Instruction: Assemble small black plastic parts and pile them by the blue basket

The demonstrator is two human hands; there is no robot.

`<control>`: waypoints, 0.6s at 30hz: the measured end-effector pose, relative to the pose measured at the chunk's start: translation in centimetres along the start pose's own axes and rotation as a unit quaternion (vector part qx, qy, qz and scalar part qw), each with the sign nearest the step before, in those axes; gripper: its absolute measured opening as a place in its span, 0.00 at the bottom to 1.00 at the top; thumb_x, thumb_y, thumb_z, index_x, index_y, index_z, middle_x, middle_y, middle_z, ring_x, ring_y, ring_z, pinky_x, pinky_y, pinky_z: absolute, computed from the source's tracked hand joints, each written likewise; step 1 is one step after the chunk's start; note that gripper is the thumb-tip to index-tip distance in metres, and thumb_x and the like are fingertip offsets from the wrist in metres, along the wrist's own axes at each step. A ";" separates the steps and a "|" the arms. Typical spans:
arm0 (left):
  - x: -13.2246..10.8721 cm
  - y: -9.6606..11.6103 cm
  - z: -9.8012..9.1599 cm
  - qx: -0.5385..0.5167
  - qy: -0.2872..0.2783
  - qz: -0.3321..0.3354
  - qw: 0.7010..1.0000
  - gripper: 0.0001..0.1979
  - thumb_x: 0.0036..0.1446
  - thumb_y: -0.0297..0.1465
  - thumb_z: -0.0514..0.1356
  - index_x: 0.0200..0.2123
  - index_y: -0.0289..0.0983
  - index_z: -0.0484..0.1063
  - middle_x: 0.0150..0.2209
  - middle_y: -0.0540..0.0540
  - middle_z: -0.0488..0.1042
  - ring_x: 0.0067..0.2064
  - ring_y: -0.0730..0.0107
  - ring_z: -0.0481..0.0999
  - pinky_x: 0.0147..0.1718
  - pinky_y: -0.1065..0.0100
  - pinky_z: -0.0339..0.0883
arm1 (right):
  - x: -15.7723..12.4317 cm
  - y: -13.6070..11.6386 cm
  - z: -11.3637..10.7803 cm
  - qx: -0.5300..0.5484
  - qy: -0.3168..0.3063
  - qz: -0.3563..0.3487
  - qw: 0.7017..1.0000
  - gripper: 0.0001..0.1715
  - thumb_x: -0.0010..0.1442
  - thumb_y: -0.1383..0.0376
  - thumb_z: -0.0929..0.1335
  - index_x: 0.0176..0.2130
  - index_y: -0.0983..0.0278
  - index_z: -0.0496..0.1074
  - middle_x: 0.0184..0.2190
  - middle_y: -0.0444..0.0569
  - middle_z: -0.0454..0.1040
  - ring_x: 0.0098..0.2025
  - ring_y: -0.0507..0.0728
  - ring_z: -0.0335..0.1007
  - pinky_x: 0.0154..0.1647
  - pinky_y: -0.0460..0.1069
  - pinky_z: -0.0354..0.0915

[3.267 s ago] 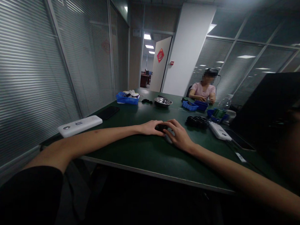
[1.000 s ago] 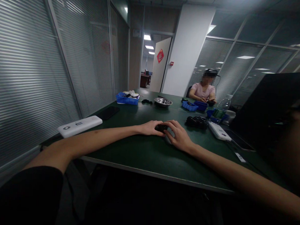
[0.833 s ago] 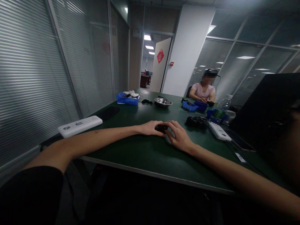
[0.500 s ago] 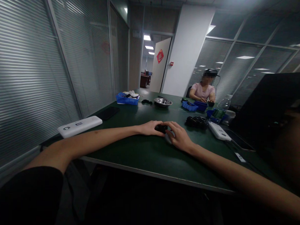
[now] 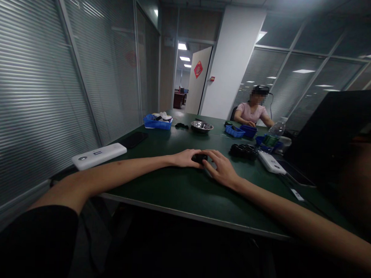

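Both of my forearms lie on the dark green table point(image 5: 177, 187), and the hands meet near its middle. A small black object point(image 5: 199, 158) sits between them. My left hand point(image 5: 185, 158) is curled against its left side. My right hand point(image 5: 221, 169) has its thumb and first fingers pinched on the right side, with the other fingers spread down onto the table. The object's shape is too dark and small to make out. A cluster of similar black parts point(image 5: 242, 150) lies just beyond my right hand.
A white power bank point(image 5: 99, 155) and a black phone point(image 5: 133, 139) lie at the left. Farther back are a blue basket point(image 5: 157, 122), a metal bowl point(image 5: 201, 126), blue trays point(image 5: 235, 131) and a water bottle point(image 5: 276, 131). A seated person point(image 5: 252, 111) works at the far end. A dark shape point(image 5: 334, 132) fills the right.
My hands stay on the small black object with only slight finger shifts. The person at the far end has moved an arm out to the right.
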State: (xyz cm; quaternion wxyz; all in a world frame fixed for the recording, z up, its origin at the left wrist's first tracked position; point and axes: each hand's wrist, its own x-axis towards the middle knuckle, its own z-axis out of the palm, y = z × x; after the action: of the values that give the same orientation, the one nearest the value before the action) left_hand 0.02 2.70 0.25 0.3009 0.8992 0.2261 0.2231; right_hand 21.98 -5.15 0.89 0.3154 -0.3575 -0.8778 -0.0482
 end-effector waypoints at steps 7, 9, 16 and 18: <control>-0.1 0.0 -0.1 -0.006 -0.002 -0.003 1.000 0.35 0.55 0.46 0.67 0.61 0.36 0.67 0.55 0.38 0.74 0.54 0.54 0.75 0.53 0.58 0.66 | 0.0 -0.1 -0.2 -0.031 0.015 0.005 0.999 0.20 0.70 0.57 0.65 0.59 0.55 0.67 0.51 0.53 0.72 0.52 0.65 0.70 0.53 0.61 0.71; -0.1 -0.1 -0.1 -0.005 -0.004 0.000 1.000 0.34 0.55 0.46 0.67 0.60 0.36 0.68 0.55 0.38 0.74 0.54 0.54 0.75 0.53 0.58 0.66 | 0.0 -0.1 -0.1 -0.044 0.014 0.002 0.999 0.20 0.70 0.56 0.65 0.59 0.55 0.68 0.50 0.54 0.72 0.52 0.65 0.69 0.52 0.61 0.71; 0.2 -0.5 0.1 0.000 0.003 0.015 1.000 0.31 0.55 0.46 0.67 0.57 0.36 0.70 0.54 0.40 0.75 0.54 0.55 0.75 0.52 0.59 0.66 | 0.0 0.1 0.0 -0.056 0.007 -0.015 0.998 0.20 0.71 0.59 0.64 0.60 0.56 0.67 0.50 0.55 0.71 0.51 0.65 0.69 0.52 0.60 0.71; 0.2 -0.6 0.2 0.003 0.004 0.015 1.000 0.30 0.55 0.46 0.68 0.56 0.36 0.70 0.54 0.41 0.75 0.54 0.56 0.75 0.52 0.60 0.66 | 0.0 0.0 0.0 -0.050 0.007 -0.019 0.999 0.20 0.71 0.59 0.64 0.61 0.56 0.67 0.51 0.55 0.70 0.51 0.64 0.69 0.53 0.60 0.71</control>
State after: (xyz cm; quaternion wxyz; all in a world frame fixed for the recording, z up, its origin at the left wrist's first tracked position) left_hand 0.14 3.14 -0.20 0.2942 0.9024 0.2140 0.2309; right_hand 22.00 -5.12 0.83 0.3025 -0.3559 -0.8785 -0.1010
